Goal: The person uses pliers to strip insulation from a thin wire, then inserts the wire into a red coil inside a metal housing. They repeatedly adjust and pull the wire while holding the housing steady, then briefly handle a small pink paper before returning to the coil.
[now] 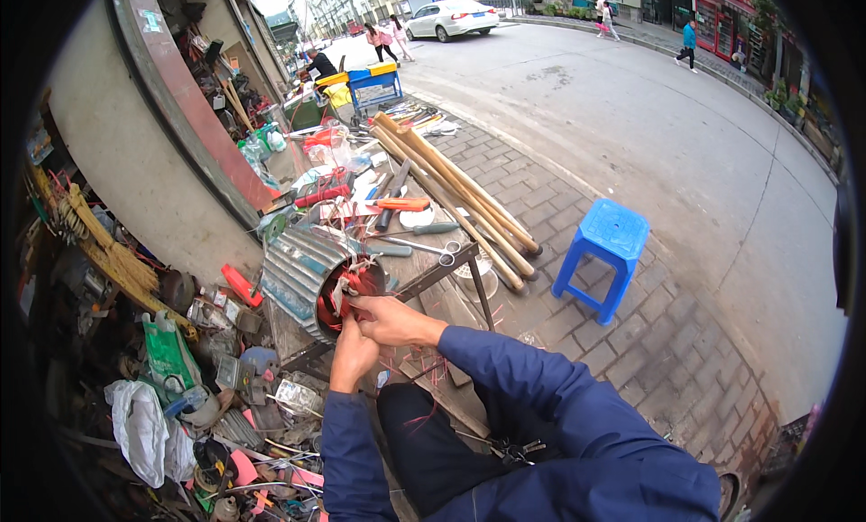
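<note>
A ribbed grey-green motor housing (pixel 302 274) lies on its side on a low workbench, its open end turned toward me. Red copper windings (pixel 356 283) with pale strips of cloth or tape line the inside of that opening. My left hand (pixel 354 352) is closed at the lower rim, thumb up against the windings. From the right, my right hand (pixel 397 322) meets it, fingers pinched together at the coil edge. Whatever sits between the fingertips is too small and hidden to make out. Scissors (pixel 447 253) lie just beyond the housing.
Screwdrivers, an orange-handled tool (pixel 401 203) and loose clutter cover the bench (pixel 433 292). Long wooden poles (pixel 460 193) lie along its right side. A blue stool (pixel 603 256) stands on the brick pavement. Scrap parts and bags (pixel 144 427) pile up at left. Pedestrians and a white car (pixel 451 18) are farther off.
</note>
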Demonstrator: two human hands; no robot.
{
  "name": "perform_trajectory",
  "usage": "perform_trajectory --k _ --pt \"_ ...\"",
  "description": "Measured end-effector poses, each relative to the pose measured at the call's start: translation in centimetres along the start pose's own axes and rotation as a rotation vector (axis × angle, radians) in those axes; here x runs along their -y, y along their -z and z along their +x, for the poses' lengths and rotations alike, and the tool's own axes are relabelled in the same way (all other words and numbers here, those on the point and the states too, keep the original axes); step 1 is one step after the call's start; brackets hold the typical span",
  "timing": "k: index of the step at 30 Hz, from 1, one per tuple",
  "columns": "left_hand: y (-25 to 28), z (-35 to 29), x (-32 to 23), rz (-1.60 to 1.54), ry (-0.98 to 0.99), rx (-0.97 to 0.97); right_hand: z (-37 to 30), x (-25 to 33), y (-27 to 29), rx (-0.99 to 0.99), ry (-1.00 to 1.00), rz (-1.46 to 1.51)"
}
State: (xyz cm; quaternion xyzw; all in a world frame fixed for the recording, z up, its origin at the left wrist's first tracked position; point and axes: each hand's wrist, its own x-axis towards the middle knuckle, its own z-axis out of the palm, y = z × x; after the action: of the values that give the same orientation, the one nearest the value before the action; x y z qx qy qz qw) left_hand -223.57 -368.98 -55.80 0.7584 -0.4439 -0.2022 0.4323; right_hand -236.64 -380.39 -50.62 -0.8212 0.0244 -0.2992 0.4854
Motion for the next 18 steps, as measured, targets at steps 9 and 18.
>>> perform_trajectory --k 9,18 --pt "0.6 -1.9 -2.4 0.194 0.013 -0.085 0.5 -0.2 -1.8 -0.147 -0.004 -0.171" --pt "0.7 -2.6 -6.2 0.098 0.110 -0.025 0.3 -0.5 -2.0 -0.198 -0.031 -0.188"
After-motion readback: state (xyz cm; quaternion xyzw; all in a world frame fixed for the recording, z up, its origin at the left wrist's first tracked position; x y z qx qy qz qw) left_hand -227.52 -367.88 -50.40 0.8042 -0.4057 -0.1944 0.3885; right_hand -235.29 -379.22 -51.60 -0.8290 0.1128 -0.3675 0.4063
